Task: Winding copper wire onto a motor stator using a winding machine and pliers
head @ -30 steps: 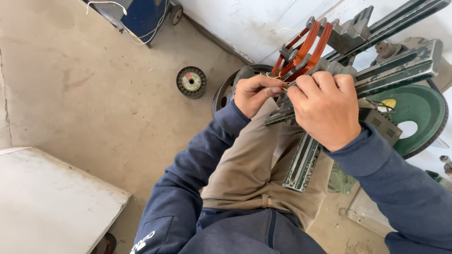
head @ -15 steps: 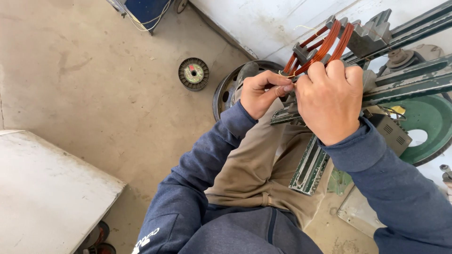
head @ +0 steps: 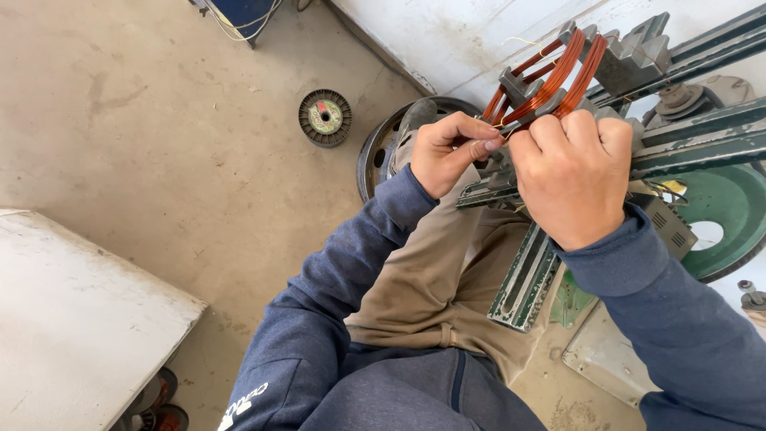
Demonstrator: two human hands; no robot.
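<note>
Bands of copper wire coil (head: 558, 76) are wound over a grey metal former (head: 618, 60) on a green-framed winding machine (head: 686, 144). My left hand (head: 448, 152) pinches the wire at the coil's lower left end, thumb against forefinger. My right hand (head: 576, 172) is closed in a fist just right of it, knuckles up, fingers curled around the coil's lower end. The two hands almost touch. Both arms wear dark blue sleeves; my knee in tan trousers (head: 435, 279) lies below the hands.
A green flat metal bar (head: 527, 279) slants down from the machine over my leg. A green wheel (head: 718, 215) sits at right. On the concrete floor lie a small wire spool (head: 325, 117) and a dark round rim (head: 383, 152). A white slab (head: 72, 319) fills the lower left.
The view has shifted, so the hands and coil sit higher and further right in frame. Both hands keep their grip at the coil's lower end; the right fist has turned slightly.
</note>
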